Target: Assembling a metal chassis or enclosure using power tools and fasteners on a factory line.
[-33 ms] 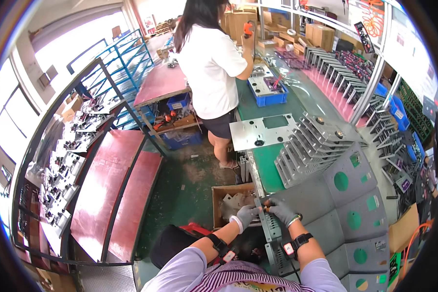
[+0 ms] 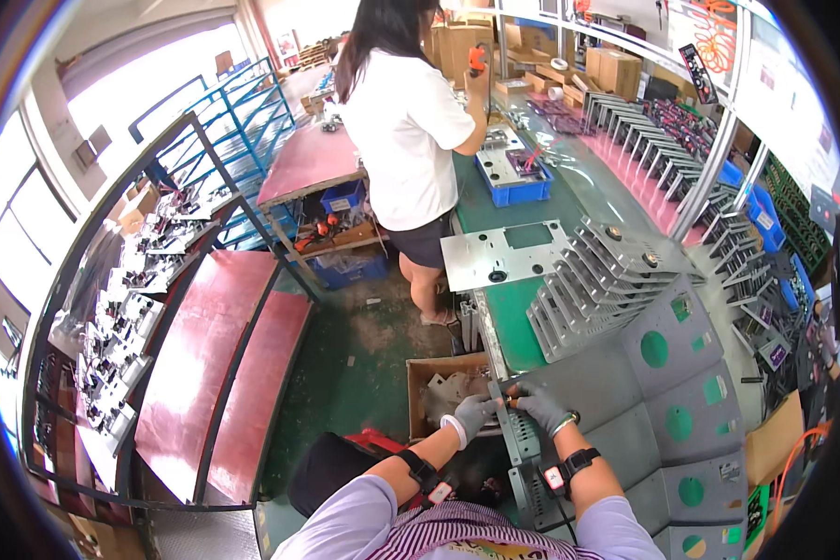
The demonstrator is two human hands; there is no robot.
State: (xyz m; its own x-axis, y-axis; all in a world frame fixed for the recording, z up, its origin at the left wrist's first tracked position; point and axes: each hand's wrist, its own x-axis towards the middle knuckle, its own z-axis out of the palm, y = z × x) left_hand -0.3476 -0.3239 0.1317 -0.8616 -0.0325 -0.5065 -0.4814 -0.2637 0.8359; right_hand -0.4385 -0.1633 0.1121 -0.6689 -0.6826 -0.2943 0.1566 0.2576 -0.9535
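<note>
My left hand [image 2: 473, 415], in a grey glove, is closed at the outer side of a perforated flange [image 2: 525, 439] on a grey metal panel. What its fingers hold, if anything, is hidden. Across that flange, my gloved right hand [image 2: 543, 409] pinches a small brass-coloured part [image 2: 511, 402] against the inner side, close to the left fingertips. Several grey metal panels [image 2: 588, 378] with round and square cutouts lie side by side to the right, some under my right forearm.
Several bent metal brackets [image 2: 593, 289] stand stacked beyond my hands, beside a flat plate [image 2: 476, 261]. A cardboard box [image 2: 422, 383] of parts sits below left. A co-worker [image 2: 397, 140] stands ahead with an orange tool [image 2: 477, 61]. A black-framed rack [image 2: 196, 373] is at left.
</note>
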